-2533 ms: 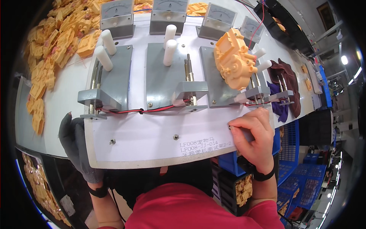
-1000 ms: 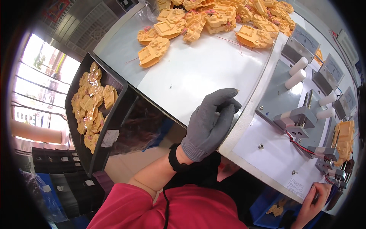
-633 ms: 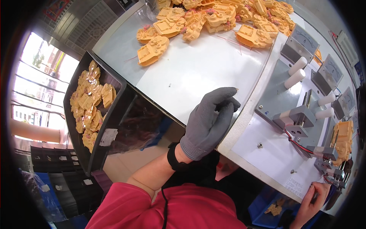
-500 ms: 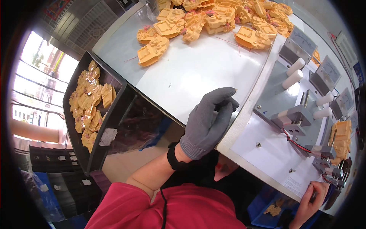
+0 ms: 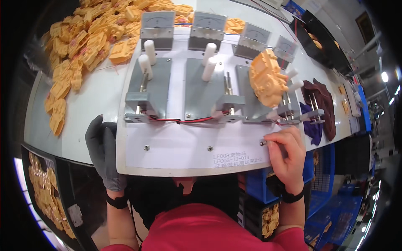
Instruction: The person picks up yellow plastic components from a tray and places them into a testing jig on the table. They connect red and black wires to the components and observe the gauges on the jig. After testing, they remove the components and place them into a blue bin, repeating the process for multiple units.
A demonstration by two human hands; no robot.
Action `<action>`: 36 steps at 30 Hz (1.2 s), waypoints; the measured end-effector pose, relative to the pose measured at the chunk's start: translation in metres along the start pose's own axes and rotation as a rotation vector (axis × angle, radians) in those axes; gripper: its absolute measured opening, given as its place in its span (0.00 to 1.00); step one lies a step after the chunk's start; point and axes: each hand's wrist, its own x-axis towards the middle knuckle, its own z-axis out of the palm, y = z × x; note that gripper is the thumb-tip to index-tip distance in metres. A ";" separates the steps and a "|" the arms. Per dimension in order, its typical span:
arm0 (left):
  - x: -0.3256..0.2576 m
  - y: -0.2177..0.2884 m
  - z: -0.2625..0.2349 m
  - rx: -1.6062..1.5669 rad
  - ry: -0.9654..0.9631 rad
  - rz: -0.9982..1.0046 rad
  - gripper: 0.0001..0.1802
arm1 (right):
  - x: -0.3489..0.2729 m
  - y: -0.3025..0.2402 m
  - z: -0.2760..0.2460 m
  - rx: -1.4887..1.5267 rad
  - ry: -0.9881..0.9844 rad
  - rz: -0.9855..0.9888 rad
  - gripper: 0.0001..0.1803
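My right hand [image 5: 288,155] is bare, with its thumb and forefinger closed around a small metal toggle switch [image 5: 263,143] at the right front of a white test board [image 5: 180,161]. Behind that hand, a yellow-orange plastic gearbox-like part [image 5: 267,79] sits tilted on the third grey fixture, above its metal pins. My left hand [image 5: 101,146], in a grey glove, rests by the board's left edge, fingers loosely bent and apart, nothing seen in them. Two more toggle switches, a left one [image 5: 146,147] and a middle one [image 5: 210,148], stand along the board's front.
A heap of yellow-orange plastic parts [image 5: 83,42] covers the table's far left. Analog meters [image 5: 157,27] line the board's back, behind white posts [image 5: 209,62]. A dark cloth [image 5: 320,104] lies at the right. A black bin [image 5: 63,188] of parts stands lower left.
My view has swung right, so the test board is now in the middle. My right hand has come to the toggle switch. My gloved left hand is now beside the board's left edge.
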 end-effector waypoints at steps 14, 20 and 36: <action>0.005 -0.002 -0.001 -0.035 -0.005 -0.046 0.21 | 0.001 0.001 0.001 -0.041 0.011 -0.144 0.07; 0.005 -0.002 0.000 -0.026 -0.007 -0.037 0.21 | -0.001 0.005 0.001 -0.058 0.045 -0.185 0.08; 0.049 0.156 0.034 0.288 -0.467 0.336 0.20 | 0.009 -0.003 0.009 0.478 0.271 0.032 0.22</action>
